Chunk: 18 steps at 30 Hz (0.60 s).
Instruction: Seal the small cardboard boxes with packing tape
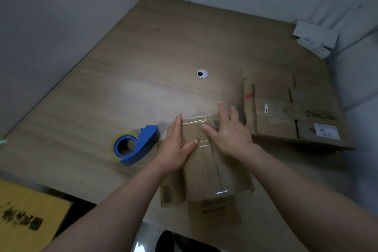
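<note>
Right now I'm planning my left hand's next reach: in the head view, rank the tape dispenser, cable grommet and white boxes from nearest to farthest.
From the left hand:
1. Tape dispenser, just to its left.
2. Cable grommet, mid-table beyond.
3. White boxes, far right corner.

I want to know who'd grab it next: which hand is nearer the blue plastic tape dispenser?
Left. The left hand lies flat on the small cardboard box, just right of the blue plastic tape dispenser; the right hand presses farther right.

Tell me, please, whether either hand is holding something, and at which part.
Nothing is gripped. Both hands lie flat and open on the small cardboard box: the left hand at its far left edge, the right hand on its far top. The tape dispenser lies untouched.
</note>
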Tool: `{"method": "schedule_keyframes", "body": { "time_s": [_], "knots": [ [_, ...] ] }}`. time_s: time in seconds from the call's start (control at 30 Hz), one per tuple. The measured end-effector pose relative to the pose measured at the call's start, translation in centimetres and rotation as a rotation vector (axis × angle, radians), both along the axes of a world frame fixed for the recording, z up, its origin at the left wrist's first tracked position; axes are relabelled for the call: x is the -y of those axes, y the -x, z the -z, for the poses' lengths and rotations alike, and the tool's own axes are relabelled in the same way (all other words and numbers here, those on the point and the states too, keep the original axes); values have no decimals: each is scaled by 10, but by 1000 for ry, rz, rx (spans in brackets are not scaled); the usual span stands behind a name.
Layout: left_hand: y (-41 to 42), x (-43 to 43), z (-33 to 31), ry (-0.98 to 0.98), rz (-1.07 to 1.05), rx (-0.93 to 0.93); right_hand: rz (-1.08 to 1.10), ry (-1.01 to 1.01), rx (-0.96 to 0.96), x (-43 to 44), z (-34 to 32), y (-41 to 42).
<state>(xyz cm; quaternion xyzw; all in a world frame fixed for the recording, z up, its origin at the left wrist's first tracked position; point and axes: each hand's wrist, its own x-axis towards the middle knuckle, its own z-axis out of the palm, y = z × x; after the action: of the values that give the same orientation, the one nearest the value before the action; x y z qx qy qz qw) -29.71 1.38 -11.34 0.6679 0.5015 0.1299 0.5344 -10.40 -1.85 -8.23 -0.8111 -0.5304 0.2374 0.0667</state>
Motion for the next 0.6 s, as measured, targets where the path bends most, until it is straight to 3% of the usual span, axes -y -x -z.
{"method": "schedule_keyframes", "body": {
  "time_s": [0.13,0.23,0.37,0.47,0.6],
  "knots": [
    [-1,3,-14,62,-85,-1,299,-127,-478,29,0,-16],
    [-2,15,-22,222,-100,-9,471,36,-579,63,5,-9],
    [-6,32,-47,409,-186,37,624,-87,-632,86,-8,4],
    [-8,34,-78,563,-334,334,690,-322,-715,103,-38,9],
    [-3,24,-113,439,-350,634,733,-615,-988,124,-77,3]
  ]
}}
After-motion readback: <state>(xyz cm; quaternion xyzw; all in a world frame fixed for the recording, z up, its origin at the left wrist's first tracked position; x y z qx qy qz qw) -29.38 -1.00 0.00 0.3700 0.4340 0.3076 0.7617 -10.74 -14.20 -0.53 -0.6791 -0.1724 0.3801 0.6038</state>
